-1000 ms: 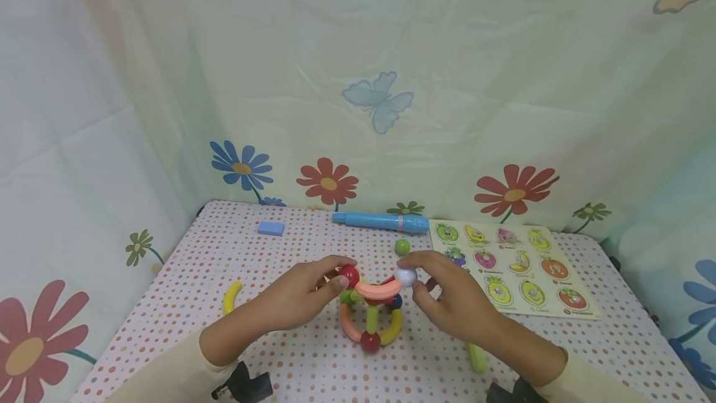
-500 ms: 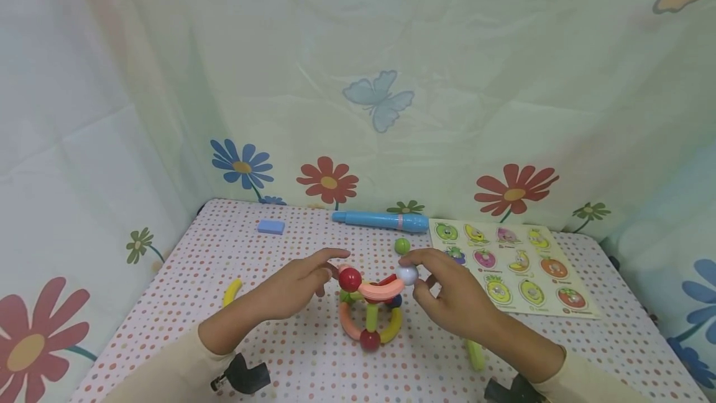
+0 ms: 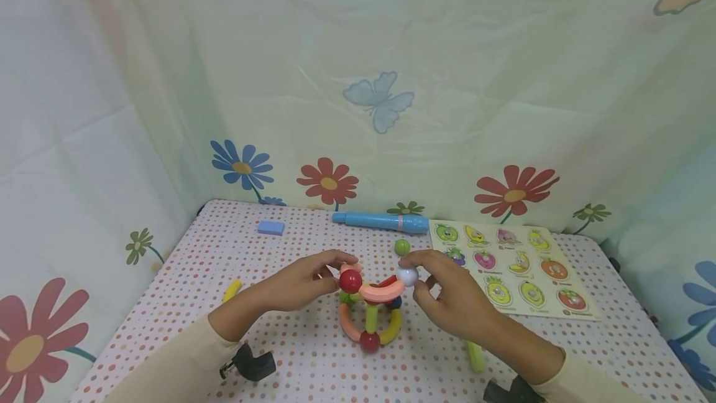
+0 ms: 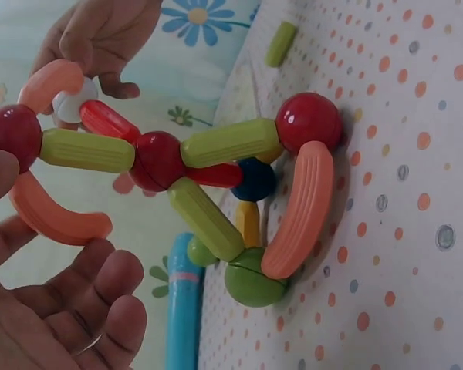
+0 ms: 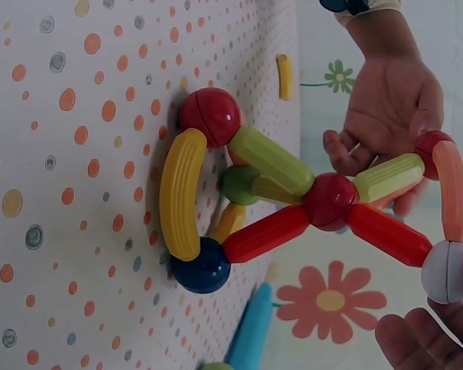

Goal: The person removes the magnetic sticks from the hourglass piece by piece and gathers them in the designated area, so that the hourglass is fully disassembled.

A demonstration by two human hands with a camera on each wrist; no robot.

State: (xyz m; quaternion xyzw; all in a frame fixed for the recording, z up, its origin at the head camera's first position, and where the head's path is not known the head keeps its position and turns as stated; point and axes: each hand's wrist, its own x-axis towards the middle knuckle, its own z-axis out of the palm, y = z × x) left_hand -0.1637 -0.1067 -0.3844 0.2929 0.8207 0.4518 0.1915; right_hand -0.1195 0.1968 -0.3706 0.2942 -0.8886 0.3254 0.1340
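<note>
A magnetic ball-and-stick model stands on the dotted table. Its round base has a red ball [image 3: 370, 341], a blue ball [image 5: 202, 266] and a green ball [image 4: 256, 276], joined by curved sticks. Straight sticks rise to a central red ball [image 4: 156, 160] and on to an upper red ball [image 3: 350, 281] and a white ball [image 3: 407, 276]. A salmon curved stick [image 3: 382, 293] bridges those two. My left hand [image 3: 304, 282] has its thumb on the upper red ball and fingertips at a second salmon curved stick [image 4: 58, 220] attached to it. My right hand [image 3: 450, 297] pinches the white ball.
Behind the model lie a loose green ball [image 3: 402, 247] and a blue tube [image 3: 380, 221]. A fruit picture sheet [image 3: 582, 306] is at right, a green stick [image 3: 475, 356] near the right forearm. A yellow curved stick [image 3: 232, 291] and blue block [image 3: 271, 227] lie left.
My left fingers came off the upper red ball, moved to the curved stick behind it, and the thumb is back at the ball. The right hand keeps its pinch on the white ball.
</note>
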